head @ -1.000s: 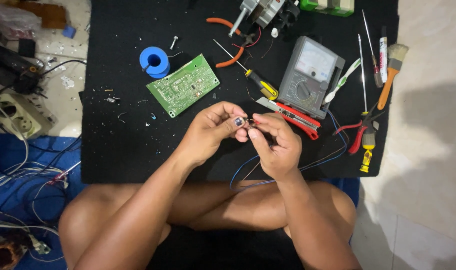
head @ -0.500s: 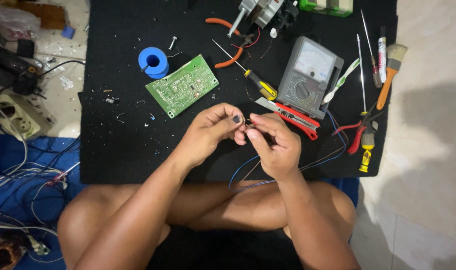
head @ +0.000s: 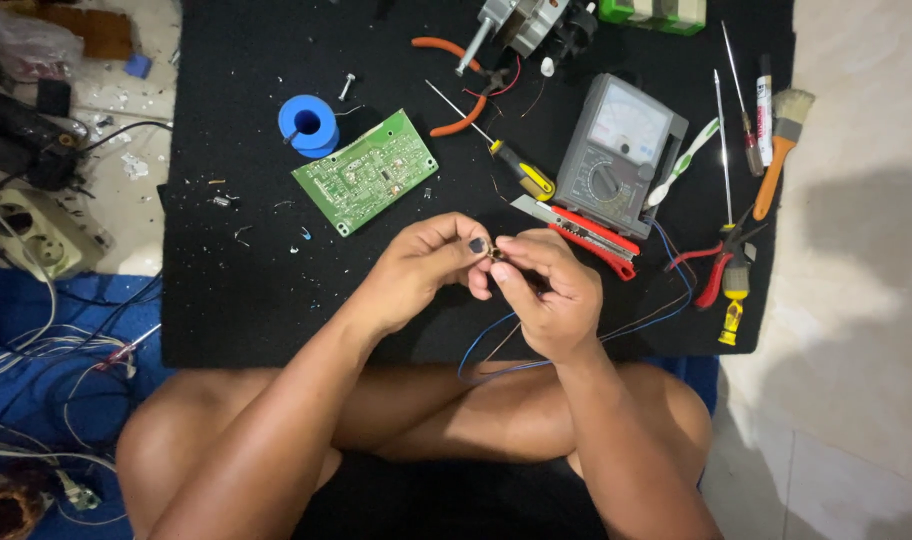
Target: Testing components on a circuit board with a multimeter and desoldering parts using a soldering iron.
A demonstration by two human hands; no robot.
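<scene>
Both hands, left hand [head: 426, 262] and right hand [head: 541, 290], are pinching a small part [head: 495, 253] (wires [head: 486, 335] trailing below), just below the meter [head: 616, 150]; steady fingertip control seems needed next.

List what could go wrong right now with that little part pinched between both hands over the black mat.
1. The small part is held only by the fingertips of the left hand and right hand; a slip could drop it among the scraps on the black mat.
2. The thin wires trail under the right hand toward the lap and could snag.
3. The red utility knife lies beside the right hand; a careless move might brush it.
</scene>
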